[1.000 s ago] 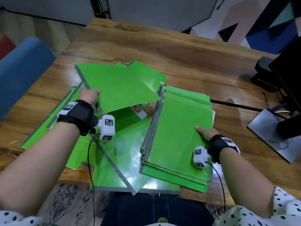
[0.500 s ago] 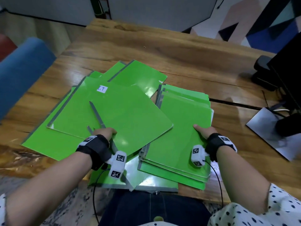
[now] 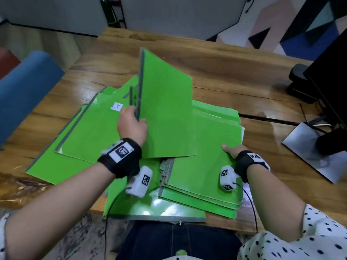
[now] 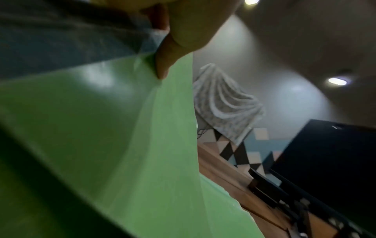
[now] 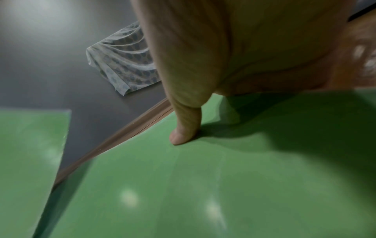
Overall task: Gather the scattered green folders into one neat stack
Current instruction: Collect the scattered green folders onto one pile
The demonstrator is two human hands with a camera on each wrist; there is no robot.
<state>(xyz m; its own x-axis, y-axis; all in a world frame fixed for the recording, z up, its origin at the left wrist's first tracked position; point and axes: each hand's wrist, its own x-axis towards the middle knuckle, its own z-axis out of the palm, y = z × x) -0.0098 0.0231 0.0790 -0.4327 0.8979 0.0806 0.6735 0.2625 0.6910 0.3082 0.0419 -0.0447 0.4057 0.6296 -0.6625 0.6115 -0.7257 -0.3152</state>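
Note:
My left hand (image 3: 132,122) grips the grey spine edge of a green folder (image 3: 166,109) and holds it tilted up on edge over the pile; the left wrist view shows my thumb (image 4: 162,64) pinching that folder (image 4: 122,145). A stack of green folders (image 3: 206,175) lies at the right near the table's front edge. My right hand (image 3: 232,150) holds its right side with the thumb (image 5: 183,133) pressed on the top folder (image 5: 223,185); its other fingers are hidden. Several loose green folders (image 3: 90,132) lie spread at the left, one with a white label (image 3: 116,106).
The wooden table (image 3: 225,72) has bare room at the back. A black monitor (image 3: 330,81) on a silver base (image 3: 311,152) stands at the right edge. A blue chair (image 3: 24,91) sits off the left side. One folder (image 3: 155,212) overhangs the front edge.
My left hand has lifted one folder off the left pile and swung it upright toward the right stack. The right hand has stayed on the stack.

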